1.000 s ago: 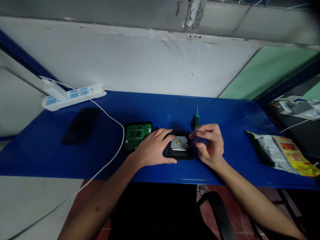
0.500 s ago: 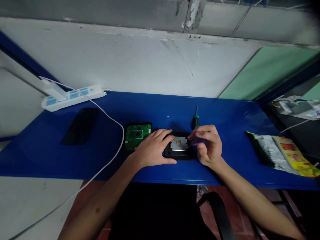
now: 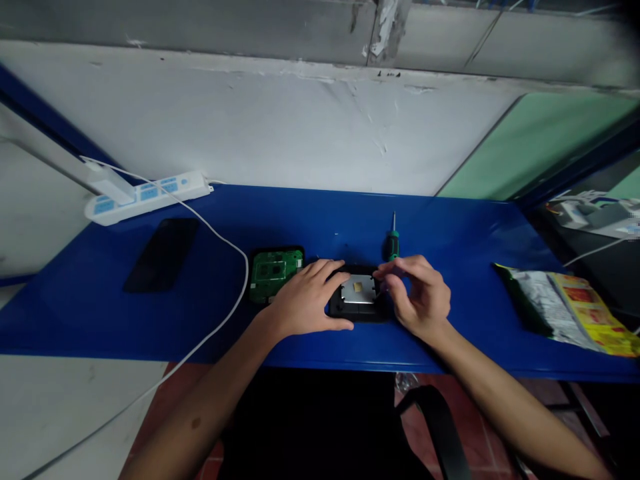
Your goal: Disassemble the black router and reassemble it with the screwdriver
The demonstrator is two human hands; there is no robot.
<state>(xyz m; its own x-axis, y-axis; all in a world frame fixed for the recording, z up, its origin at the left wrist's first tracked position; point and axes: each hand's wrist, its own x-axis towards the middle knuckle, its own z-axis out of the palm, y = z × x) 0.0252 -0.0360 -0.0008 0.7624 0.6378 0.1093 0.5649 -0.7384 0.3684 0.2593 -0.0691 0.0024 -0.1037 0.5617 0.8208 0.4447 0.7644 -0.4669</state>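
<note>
A black plastic casing [image 3: 357,311] with a silvery metal plate [image 3: 351,291] set in it lies flat on the blue table. My left hand [image 3: 313,297] grips the casing's left end, fingers along the top side and thumb by the near edge. At the right end, my right hand [image 3: 423,293] has thumb and forefinger pinched together against the casing; a small purplish thing seems to be between them, mostly hidden. Left of the casing is an opened black shell with a green circuit board [image 3: 273,270], partly behind my left hand. Beyond my right hand lies a green-and-black screwdriver [image 3: 393,243].
A white power strip [image 3: 150,195] with a charger [image 3: 113,183] sits at the back left. Its white cable [image 3: 220,233] crosses the table [image 3: 450,227]. A dark phone [image 3: 161,255] lies on the left, a yellow-and-silver packet [image 3: 570,307] at the right edge.
My right thumb has closed in toward the forefinger, and the purplish thing in that hand shows less. My left hand and the casing stay in place; the view shifts slightly.
</note>
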